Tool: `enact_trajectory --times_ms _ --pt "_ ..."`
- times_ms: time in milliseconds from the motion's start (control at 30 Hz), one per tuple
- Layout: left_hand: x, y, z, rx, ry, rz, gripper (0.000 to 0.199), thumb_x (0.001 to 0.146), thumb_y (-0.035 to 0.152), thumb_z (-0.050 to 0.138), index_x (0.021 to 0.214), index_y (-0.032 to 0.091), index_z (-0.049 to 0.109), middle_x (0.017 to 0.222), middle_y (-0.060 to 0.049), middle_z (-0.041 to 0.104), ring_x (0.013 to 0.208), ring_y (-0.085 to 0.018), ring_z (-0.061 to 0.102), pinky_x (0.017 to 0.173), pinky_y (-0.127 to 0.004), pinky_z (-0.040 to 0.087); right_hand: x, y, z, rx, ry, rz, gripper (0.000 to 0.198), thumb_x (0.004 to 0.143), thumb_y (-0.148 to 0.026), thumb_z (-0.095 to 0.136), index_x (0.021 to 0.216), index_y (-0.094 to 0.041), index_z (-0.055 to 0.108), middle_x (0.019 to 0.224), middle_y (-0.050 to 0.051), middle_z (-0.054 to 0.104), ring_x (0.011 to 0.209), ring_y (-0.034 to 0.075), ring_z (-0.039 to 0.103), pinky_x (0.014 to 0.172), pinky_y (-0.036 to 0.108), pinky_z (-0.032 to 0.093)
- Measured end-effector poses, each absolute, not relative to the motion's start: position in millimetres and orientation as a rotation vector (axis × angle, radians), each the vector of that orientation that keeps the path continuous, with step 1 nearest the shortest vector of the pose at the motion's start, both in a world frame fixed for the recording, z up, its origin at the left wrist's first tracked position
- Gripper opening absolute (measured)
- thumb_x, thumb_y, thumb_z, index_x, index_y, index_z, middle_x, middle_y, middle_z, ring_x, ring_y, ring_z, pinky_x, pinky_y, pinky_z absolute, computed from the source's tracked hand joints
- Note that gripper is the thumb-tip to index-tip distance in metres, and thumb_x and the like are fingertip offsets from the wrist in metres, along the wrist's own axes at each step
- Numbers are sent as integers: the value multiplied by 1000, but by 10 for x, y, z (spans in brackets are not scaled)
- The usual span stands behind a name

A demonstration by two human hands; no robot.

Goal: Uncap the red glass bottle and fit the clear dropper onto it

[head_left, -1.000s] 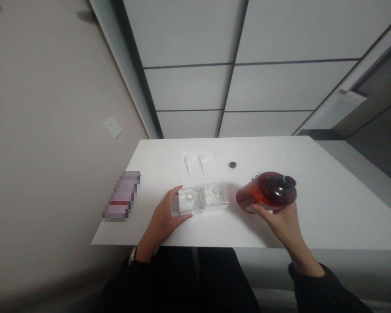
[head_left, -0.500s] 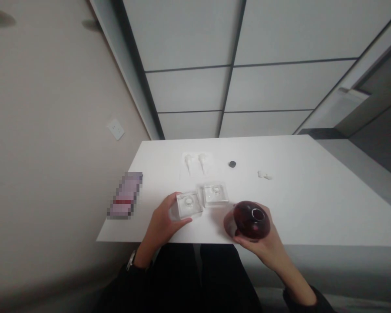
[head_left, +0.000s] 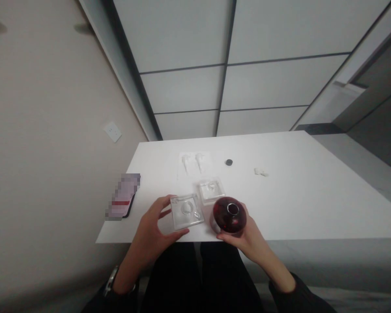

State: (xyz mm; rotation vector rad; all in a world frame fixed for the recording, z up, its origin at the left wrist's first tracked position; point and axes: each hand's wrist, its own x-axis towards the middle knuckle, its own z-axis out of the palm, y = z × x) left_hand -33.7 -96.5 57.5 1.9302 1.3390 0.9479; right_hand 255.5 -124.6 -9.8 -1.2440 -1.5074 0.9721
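Observation:
My left hand [head_left: 151, 226] is closed around the side of a clear square glass bottle [head_left: 180, 219], its fingers behind and the thumb in front. The bottle's round mouth faces up. In my right hand [head_left: 250, 234] is a dark red, rounded glass bottle [head_left: 222, 221] with a round open mouth at its top. The two held bottles are close together, near the front edge of the white table. Just behind them a second clear square bottle [head_left: 211, 198] stands on the table.
Two white pump heads [head_left: 200, 162] lie farther back on the white table [head_left: 299, 195]. A small dark round cap [head_left: 229, 162] and small white pieces [head_left: 261, 172] are to the right. A phone [head_left: 125, 195], partly pixelated, lies near the left edge by the wall.
My right hand has brought the red bottle leftward, closer to the held clear bottle. The clear bottle in my left hand has come slightly nearer and looks larger. The view has shifted a little.

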Motion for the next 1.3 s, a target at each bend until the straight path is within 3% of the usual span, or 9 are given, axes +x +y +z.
enact_trajectory --times_ms 133,333,500,767,1133,1300 --pt "-306 -930 825 2073 1275 901 71 77 47 92 139 31 61 138 -10 70 126 -34 72 100 -54 68 2564 -1253 -83 -1204 -1568 918 76 79 -52 90 142 -26 56 137 14 65 131 38 64 116 58 50" --pt "-257 -810 1134 2279 1180 797 72 79 54 89 141 32 62 138 -10 72 123 -33 73 102 -52 67 2579 -1334 -284 -1245 -1495 912 91 77 -55 92 149 -28 43 148 17 59 136 37 63 116 58 52" --pt "-232 -717 1283 2408 1167 655 73 79 56 88 142 30 63 137 -11 74 122 -35 74 107 -55 63 2574 -1350 -330 -1230 -1492 931 91 78 -58 90 148 -27 41 151 19 58 139 38 62 116 59 52" --pt "-104 -652 1486 2487 1146 533 74 71 49 93 138 32 66 130 -7 77 114 -34 76 96 -45 65 2557 -1319 -221 -1177 -1518 917 87 78 -56 92 146 -27 46 149 19 61 141 39 61 118 60 50" --pt "-44 -579 1692 2493 1053 555 70 65 45 98 129 34 75 121 -5 79 109 -34 77 94 -42 64 2555 -1317 -224 -1126 -1546 911 85 82 -58 88 148 -29 44 150 17 60 141 38 61 118 59 50" --pt "-37 -546 1728 2578 1062 445 68 70 53 93 131 33 74 120 -7 80 105 -34 77 87 -40 63 2556 -1322 -181 -1125 -1546 927 84 84 -61 85 148 -29 43 153 17 58 144 37 58 120 58 48"
